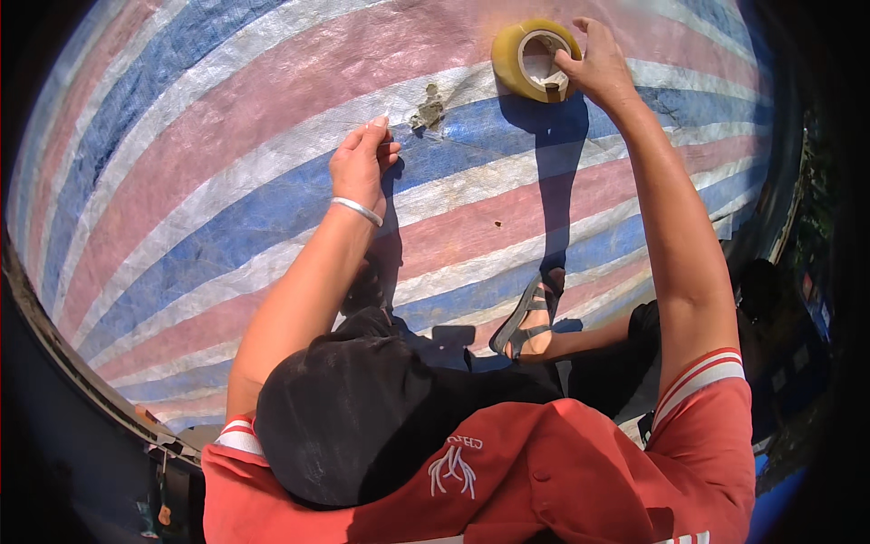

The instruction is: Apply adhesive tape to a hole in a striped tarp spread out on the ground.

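My right hand [598, 68] grips a wide roll of yellowish clear packing tape [508, 62] by its right side, the thumb at the cardboard core and the fingers round the outer edge. The roll is held above a tarp [272, 118] with red, white and blue stripes. My left hand [362, 161], with a silvery bangle at the wrist, is closed in a pinch close to the tarp. Whatever lies between its thumb and finger is too small to make out. Just right of these fingertips is a ragged, grey-brown damaged patch [428, 109] in the tarp.
A small brown spot [497, 223] marks the tarp below the patch. My sandalled foot [530, 322] rests on the tarp near me, and my black-clad knee [340, 412] is bent at lower left. Shadows of my arms and the roll fall across the stripes.
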`<state>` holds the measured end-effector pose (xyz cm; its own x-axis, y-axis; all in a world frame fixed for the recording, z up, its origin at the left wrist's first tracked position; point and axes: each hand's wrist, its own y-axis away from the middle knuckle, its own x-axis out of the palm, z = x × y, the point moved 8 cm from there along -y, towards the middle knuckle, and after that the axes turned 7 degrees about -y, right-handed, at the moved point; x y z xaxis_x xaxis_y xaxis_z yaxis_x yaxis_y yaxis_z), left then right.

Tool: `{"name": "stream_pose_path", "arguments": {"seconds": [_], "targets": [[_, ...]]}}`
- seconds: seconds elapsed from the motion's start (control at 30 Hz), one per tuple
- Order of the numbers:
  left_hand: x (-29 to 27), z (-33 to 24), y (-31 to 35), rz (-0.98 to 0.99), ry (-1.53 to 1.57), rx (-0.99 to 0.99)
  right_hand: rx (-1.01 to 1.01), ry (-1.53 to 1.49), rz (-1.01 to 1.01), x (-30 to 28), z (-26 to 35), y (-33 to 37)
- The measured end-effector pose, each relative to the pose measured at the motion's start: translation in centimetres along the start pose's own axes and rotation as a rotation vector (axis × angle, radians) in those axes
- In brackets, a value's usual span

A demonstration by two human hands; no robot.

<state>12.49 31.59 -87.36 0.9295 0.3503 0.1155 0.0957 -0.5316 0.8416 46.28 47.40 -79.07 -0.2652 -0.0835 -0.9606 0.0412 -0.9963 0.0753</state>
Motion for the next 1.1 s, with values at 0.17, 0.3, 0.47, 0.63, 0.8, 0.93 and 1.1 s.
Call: {"name": "stream_pose_path", "arguments": {"seconds": [0.17,0.3,0.47,0.63,0.8,0.93,1.1], "targets": [[0.7,-0.5,0.9,-0.021,0.06,-0.089,-0.089,-0.066,0.243,3.5,1.0,-3.2],[1.5,-0.5,1.2,-0.077,0.08,-0.137,-0.129,-0.066,0.332,3.4,-0.9,-3.4],[-0.3,-1.9,1.3,-0.076,0.136,-0.051,-0.263,0.044,0.201,-2.2,3.8,1.3],[0.8,-3.3,2.5,0.021,0.235,-0.002,-0.383,-0.257,0.154,-7.5,3.9,6.1],[1.9,-11.4,7.5,0.417,0.141,0.349,-0.441,-0.409,0.203,-14.7,6.2,9.3],[1.3,-18.3,14.1,0.644,-0.018,0.647,-0.524,-0.487,0.247,-20.5,9.6,10.9],[1.3,-22.9,21.4,0.745,0.072,0.774,-0.629,-0.472,-0.229,-27.0,11.5,15.4]]}}
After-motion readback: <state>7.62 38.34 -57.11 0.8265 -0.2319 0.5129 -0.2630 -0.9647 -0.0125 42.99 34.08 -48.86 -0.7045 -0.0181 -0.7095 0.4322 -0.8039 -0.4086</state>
